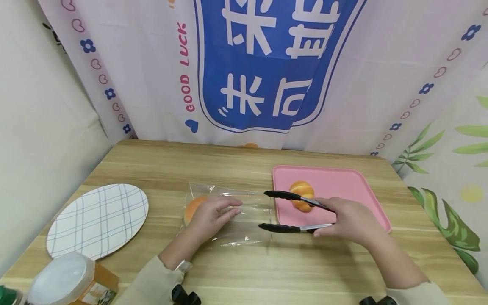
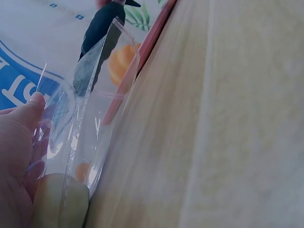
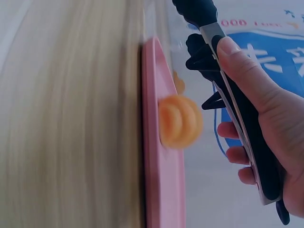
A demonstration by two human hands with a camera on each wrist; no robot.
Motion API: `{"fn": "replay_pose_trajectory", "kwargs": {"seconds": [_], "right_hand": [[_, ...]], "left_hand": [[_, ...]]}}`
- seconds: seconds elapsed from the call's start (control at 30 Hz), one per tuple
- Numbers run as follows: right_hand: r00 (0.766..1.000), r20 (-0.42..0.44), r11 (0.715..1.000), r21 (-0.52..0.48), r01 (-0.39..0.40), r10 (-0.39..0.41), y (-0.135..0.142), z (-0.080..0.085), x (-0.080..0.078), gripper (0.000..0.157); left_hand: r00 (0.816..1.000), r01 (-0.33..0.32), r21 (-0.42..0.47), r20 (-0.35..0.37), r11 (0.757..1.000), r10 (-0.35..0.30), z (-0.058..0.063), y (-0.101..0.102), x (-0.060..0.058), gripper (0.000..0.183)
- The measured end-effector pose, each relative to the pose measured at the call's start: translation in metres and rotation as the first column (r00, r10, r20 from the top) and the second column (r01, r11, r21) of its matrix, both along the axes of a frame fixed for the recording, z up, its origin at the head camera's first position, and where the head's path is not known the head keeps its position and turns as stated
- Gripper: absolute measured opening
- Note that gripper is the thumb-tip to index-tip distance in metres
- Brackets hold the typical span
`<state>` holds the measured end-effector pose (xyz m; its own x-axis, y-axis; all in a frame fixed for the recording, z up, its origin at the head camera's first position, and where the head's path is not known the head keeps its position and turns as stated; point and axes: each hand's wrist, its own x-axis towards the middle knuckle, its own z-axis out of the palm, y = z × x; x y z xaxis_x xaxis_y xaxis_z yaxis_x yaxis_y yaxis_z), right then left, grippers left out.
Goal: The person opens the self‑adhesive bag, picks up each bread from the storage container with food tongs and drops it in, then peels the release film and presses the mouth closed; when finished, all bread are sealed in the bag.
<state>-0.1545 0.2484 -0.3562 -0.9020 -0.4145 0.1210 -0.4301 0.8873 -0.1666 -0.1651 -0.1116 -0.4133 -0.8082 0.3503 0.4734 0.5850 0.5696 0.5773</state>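
Note:
A clear plastic bag [image 1: 249, 212] lies on the table with its mouth to the right. Inside its left end is a round orange-brown bun [image 1: 193, 208]. My left hand [image 1: 213, 216] is over the bag, thumb and fingers pinching its upper film [image 2: 57, 123]. In my right hand [image 1: 348, 220] I grip black-tipped metal tongs [image 3: 240, 114], their arms spread apart and empty. The tong tips reach left to the bag's mouth. A ridged golden bread roll [image 3: 179, 121] sits on the pink tray [image 1: 339, 186], partly behind the upper tong arm in the head view.
An oval white plate with blue checks [image 1: 101, 218] lies at the left. Nearer stands a jar of amber contents with a pale lid [image 1: 62, 277], beside a green cap [image 1: 6, 294]. A printed cloth [image 1: 152, 76] hangs behind the wooden table [image 1: 305, 271].

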Motion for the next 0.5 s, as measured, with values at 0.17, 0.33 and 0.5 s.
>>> {"fn": "replay_pose_trajectory", "kwargs": {"seconds": [0.17, 0.33, 0.5], "right_hand": [[0.999, 0.016, 0.999, -0.012, 0.041, -0.041, 0.022, 0.009, 0.002, 0.09], [0.993, 0.034, 0.993, 0.015, 0.114, -0.114, 0.043, 0.018, 0.003, 0.096], [0.989, 0.033, 0.988, 0.053, 0.144, -0.146, 0.061, 0.023, -0.004, 0.093]], "left_hand": [[1.0, -0.003, 0.003, 0.003, 1.0, 0.003, 0.0, -0.001, 0.0, 0.019], [1.0, 0.0, 0.007, -0.008, 1.0, 0.0, -0.002, 0.0, -0.001, 0.019], [1.0, -0.007, 0.011, -0.014, 1.0, 0.007, -0.002, 0.001, -0.001, 0.018]]}}
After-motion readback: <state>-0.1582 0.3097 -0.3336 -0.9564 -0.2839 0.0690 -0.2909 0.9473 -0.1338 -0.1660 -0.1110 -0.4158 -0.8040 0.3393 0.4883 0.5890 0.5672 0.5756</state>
